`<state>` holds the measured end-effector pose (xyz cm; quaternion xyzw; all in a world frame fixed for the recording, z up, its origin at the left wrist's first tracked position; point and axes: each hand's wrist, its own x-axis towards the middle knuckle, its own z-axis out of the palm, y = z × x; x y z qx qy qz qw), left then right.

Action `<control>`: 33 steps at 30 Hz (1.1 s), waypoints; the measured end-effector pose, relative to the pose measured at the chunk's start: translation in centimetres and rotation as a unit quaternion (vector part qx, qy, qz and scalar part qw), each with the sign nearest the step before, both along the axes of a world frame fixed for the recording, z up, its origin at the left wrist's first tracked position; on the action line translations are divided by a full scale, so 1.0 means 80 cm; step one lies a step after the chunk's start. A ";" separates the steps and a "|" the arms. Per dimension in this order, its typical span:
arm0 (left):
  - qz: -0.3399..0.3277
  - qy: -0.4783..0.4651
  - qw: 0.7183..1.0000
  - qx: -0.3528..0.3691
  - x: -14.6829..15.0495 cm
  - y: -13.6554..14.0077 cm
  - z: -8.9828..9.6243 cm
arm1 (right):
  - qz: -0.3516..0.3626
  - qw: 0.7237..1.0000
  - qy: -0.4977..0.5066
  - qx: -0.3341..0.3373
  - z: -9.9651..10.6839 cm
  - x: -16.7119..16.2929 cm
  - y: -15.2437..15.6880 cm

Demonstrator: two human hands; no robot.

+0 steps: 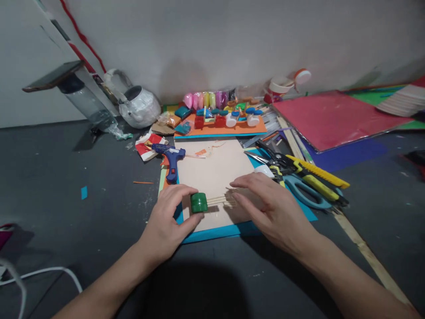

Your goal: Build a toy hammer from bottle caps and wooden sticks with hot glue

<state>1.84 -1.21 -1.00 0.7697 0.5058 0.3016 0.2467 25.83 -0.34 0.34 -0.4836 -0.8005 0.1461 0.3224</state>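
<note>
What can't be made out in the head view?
Head view: right ends of the thin sticks, blurred and partly behind the right hand.
Head view: dark object, cut off by the right edge.
Head view: any lettering on the blue glue gun, too small.

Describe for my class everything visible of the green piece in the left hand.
The green piece is short and round, glossy like plastic, with a seam around its middle that parts it into two bands. The left hand holds it between thumb and fingers, over the pale sheet. Thin pale sticks reach its right side; whether they are fixed to it cannot be told.
</note>
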 end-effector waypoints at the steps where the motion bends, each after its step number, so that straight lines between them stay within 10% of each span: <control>1: 0.001 0.011 1.000 -0.001 0.001 0.000 0.001 | -0.003 1.000 -0.004 0.001 0.000 0.000 0.000; 33: -0.006 0.013 0.999 0.049 0.006 -0.008 0.002 | 0.108 0.994 -0.012 0.010 -0.002 -0.009 -0.003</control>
